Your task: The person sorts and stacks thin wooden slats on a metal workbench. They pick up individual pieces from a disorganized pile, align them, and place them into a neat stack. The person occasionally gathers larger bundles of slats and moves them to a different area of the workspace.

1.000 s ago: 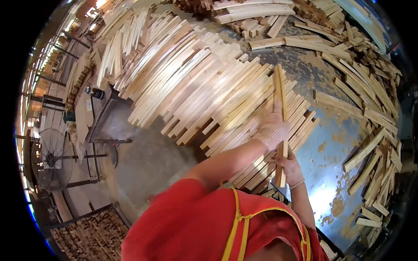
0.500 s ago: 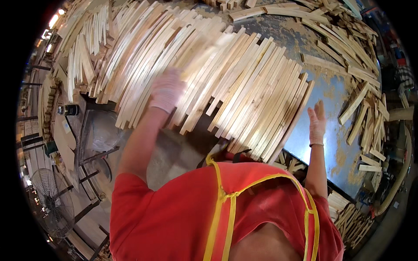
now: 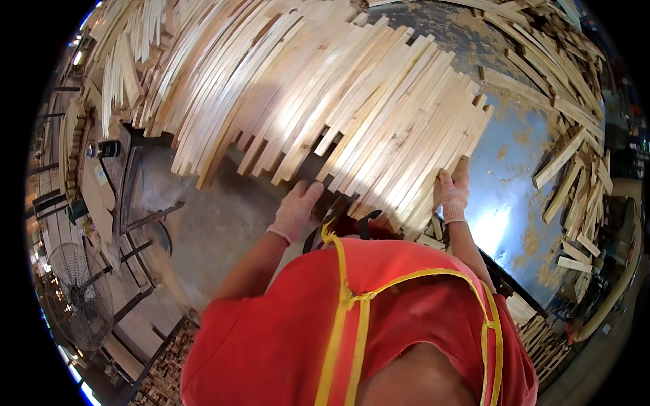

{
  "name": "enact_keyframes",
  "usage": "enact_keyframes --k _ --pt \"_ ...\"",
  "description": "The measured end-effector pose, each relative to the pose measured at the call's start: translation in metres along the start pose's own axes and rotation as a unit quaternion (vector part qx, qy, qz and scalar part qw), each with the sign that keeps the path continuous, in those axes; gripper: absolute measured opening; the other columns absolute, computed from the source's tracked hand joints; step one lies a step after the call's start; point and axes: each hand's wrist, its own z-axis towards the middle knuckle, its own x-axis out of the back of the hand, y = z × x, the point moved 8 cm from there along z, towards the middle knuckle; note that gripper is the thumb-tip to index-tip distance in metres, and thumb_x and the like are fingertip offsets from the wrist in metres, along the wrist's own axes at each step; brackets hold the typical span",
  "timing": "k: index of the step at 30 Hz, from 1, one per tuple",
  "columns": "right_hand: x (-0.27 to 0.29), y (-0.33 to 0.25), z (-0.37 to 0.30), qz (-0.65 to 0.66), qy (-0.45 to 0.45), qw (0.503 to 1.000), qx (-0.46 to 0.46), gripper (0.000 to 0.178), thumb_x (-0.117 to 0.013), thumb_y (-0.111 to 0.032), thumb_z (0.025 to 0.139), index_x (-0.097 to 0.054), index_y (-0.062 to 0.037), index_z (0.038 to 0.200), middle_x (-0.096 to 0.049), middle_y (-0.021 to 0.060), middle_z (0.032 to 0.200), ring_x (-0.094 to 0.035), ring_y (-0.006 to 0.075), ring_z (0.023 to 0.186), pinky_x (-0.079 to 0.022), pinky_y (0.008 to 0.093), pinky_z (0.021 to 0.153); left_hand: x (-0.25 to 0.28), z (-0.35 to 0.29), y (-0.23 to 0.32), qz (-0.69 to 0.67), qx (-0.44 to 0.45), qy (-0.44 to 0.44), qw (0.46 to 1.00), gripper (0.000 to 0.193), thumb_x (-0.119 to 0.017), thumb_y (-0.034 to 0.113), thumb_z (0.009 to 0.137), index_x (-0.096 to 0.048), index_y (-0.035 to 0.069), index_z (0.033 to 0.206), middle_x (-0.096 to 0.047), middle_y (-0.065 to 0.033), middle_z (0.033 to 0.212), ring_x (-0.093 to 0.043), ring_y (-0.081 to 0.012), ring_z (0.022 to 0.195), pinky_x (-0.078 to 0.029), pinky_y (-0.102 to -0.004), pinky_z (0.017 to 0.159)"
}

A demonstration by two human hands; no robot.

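A broad row of pale wooden strips [image 3: 399, 128] lies side by side before me, their near ends uneven. My left hand [image 3: 296, 210], in a light knitted glove, is by the near ends at the middle of the row. Its fingers are stretched forward, and nothing shows in them. At the right end of the row is my right hand [image 3: 454, 193], gloved too, its fingers extended along the outermost strip. The thumb side rests against that strip, and the hand is not wrapped round it.
A metal tabletop [image 3: 521, 145] dusted with sawdust extends to the right. Loose wood offcuts [image 3: 565, 159] are heaped along its far right. More thin strips [image 3: 122, 81] stand at the far left. A fan [image 3: 80, 291] and a dark metal frame [image 3: 125, 210] are at left.
My left hand has come off the top of the strips, back and right to their near ends. My right hand has moved left from beside the row to its right edge.
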Motion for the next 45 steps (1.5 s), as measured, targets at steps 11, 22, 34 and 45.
enact_keyframes --k 11,22,34,45 --pt "0.010 0.000 0.017 0.118 -0.049 0.991 0.044 0.080 -0.068 -0.010 0.095 -0.035 -0.0025 0.167 -0.054 0.0167 0.159 -0.053 0.0271 0.142 -0.041 0.0346 0.119 -0.044 0.035 0.116 -0.115 -0.012 -0.247 0.962 0.065 -0.075 0.049 0.098 -0.063 0.003 0.142 -0.078 -0.0094 0.111 -0.075 -0.0203 0.098 -0.061 -0.0377 0.086" --pt "-0.014 -0.022 -0.009 0.364 -0.102 0.926 -0.008 0.081 -0.071 -0.015 0.098 -0.032 -0.0017 0.167 -0.055 0.0156 0.154 -0.058 0.0335 0.134 -0.048 0.0400 0.115 0.019 0.038 0.228 0.280 -0.167 -0.059 0.944 0.077 -0.066 0.021 0.091 -0.042 -0.002 0.160 -0.058 -0.0303 0.147 -0.064 -0.0412 0.123 -0.050 -0.0440 0.111" --pt "-0.045 -0.025 -0.011 0.251 0.005 0.966 0.066 0.107 -0.070 -0.001 0.083 -0.010 0.0012 0.172 -0.025 0.0213 0.172 -0.036 0.0332 0.152 -0.030 0.0409 0.128 0.448 0.159 0.262 -0.152 -0.204 0.295 0.921 0.051 -0.079 0.015 0.092 -0.062 0.000 0.139 -0.072 -0.0136 0.120 -0.070 -0.0256 0.101 -0.059 -0.0415 0.082" --pt "-0.023 -0.005 0.004 0.081 -0.008 0.992 0.100 0.115 -0.079 -0.026 0.086 -0.007 0.0036 0.171 -0.025 0.0224 0.174 -0.031 0.0327 0.157 -0.027 0.0391 0.129 0.494 0.192 0.335 0.325 -0.100 0.449 0.827 0.044 -0.075 0.030 0.094 -0.060 0.008 0.129 -0.070 -0.0289 0.127 -0.069 -0.0467 0.120 -0.057 -0.0534 0.098"
